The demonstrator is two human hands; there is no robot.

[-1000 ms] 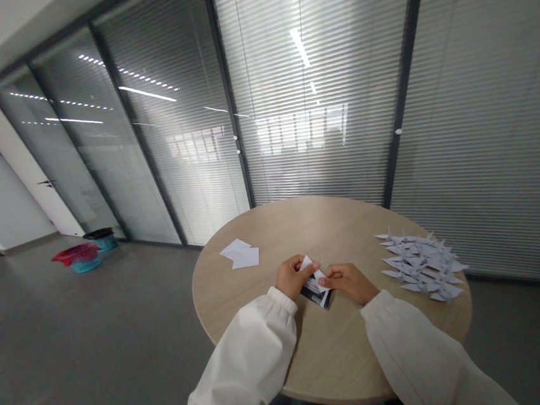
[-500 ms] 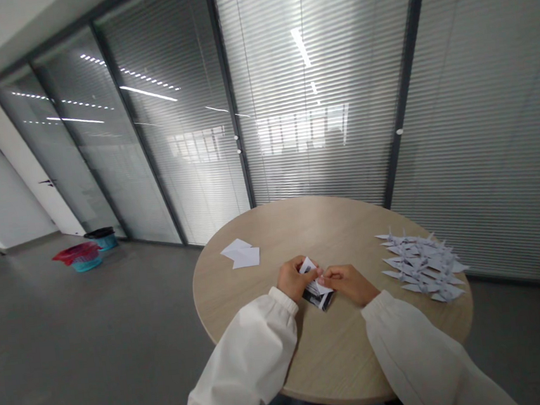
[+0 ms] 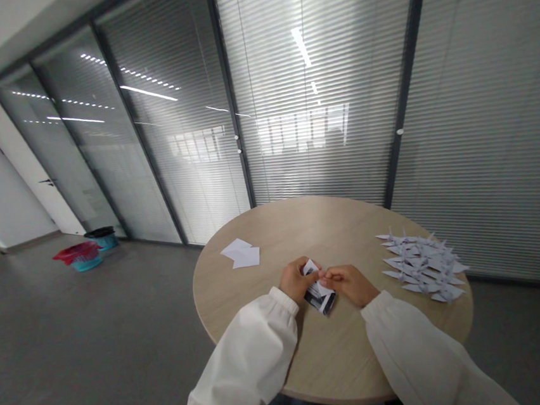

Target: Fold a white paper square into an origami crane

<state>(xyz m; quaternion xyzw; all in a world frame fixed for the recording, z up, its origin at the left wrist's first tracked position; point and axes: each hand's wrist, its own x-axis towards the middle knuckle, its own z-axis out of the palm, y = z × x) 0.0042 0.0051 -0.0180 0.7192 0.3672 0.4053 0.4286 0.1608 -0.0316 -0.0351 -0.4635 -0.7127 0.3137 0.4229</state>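
Note:
A small folded paper [image 3: 318, 290], white with a dark printed side, lies at the near middle of the round wooden table [image 3: 301, 225]. My left hand [image 3: 295, 281] is closed on its left edge with thumb and fingers pinched. My right hand [image 3: 349, 282] pinches the paper's upper right part, fingers pressed together. Both hands nearly touch over the paper. White sleeves cover both forearms.
A pile of several folded white paper cranes [image 3: 421, 263] sits at the table's right side. Flat white paper sheets [image 3: 241, 254] lie at the left side. Glass walls with blinds stand behind the table. Red and teal basins [image 3: 80, 255] rest on the grey floor, far left.
My hands have drawn slightly closer together over the paper, and the fold has been pressed a little flatter. Everything else on the table is unchanged.

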